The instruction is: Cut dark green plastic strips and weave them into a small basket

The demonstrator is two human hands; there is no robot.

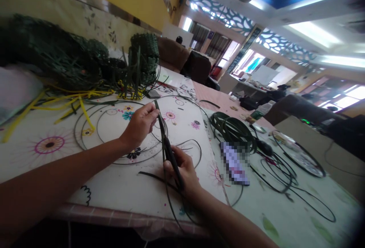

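At the frame's centre, the left hand pinched a flat, dark green plastic strip near its upper end, apparently to keep it taut. Just below, the right hand gripped a slim black tool along the strip, probably to bring its tip against the material. Right of centre lay a looped dark green coil, seemingly within reach; at upper left, a dark green woven basket stood, likely out of the arms' way.

Baskets line the table's far left edge, loops before them, a strip crossing these, a coil nearer the right edge.
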